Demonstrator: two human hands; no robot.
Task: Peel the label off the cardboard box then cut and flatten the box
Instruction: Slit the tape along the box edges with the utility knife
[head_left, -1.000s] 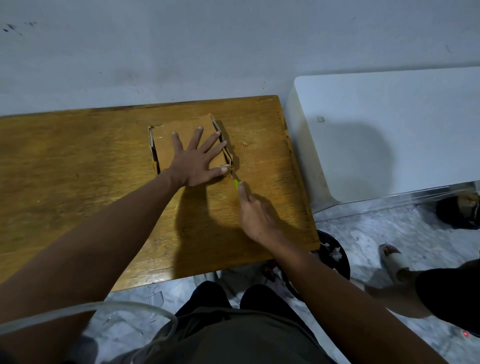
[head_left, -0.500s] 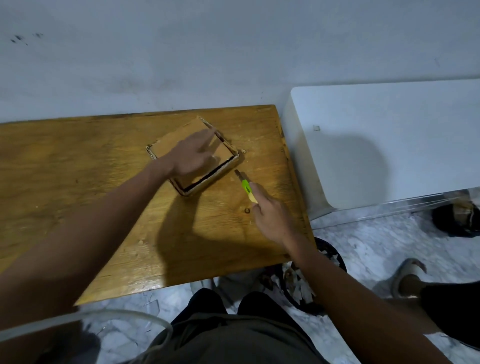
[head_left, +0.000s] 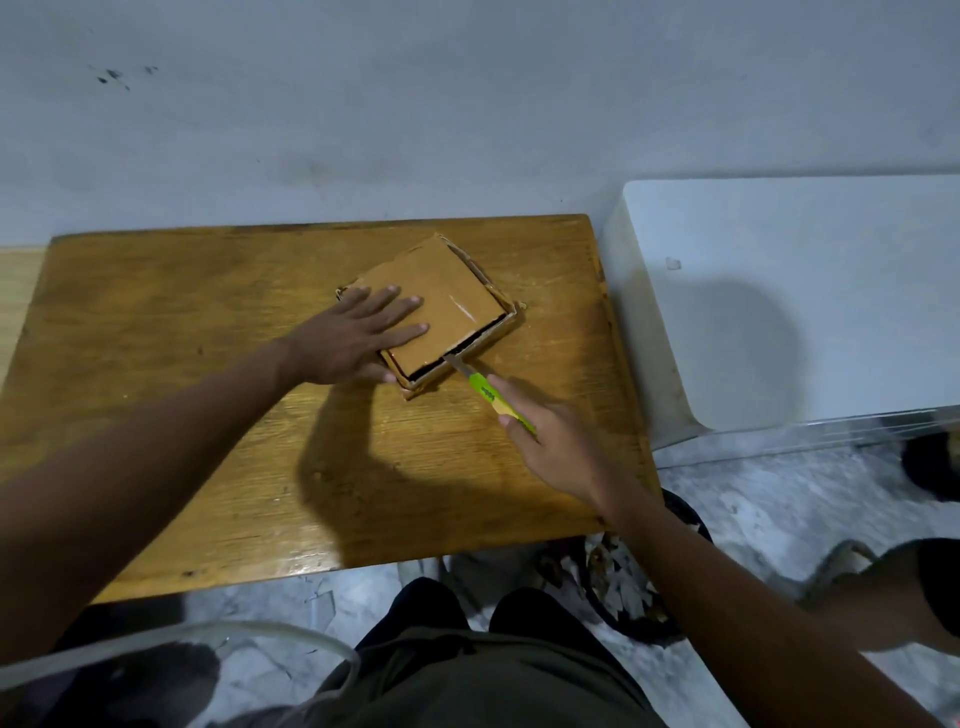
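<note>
A: Why is the left hand (head_left: 358, 335) spread flat on the cardboard box (head_left: 441, 301)?

B: To pin it near the table's (head_left: 208, 364) far right corner while the right hand (head_left: 550, 441), gripping the cutter (head_left: 488, 392), slits its near edge.

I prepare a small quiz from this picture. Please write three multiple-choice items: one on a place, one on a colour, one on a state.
1. Where does the cardboard box lie?
A. on the wooden table
B. on the floor
C. on the white cabinet

2. Which colour is the knife handle?
A. red
B. green and yellow
C. black

3. What does the left hand do?
A. hangs free
B. holds the knife
C. presses flat on the box

Key: 1 A, the box rests on the tabletop; 2 B, seen in the right hand; 3 C, the fingers are spread on the cardboard.
</note>
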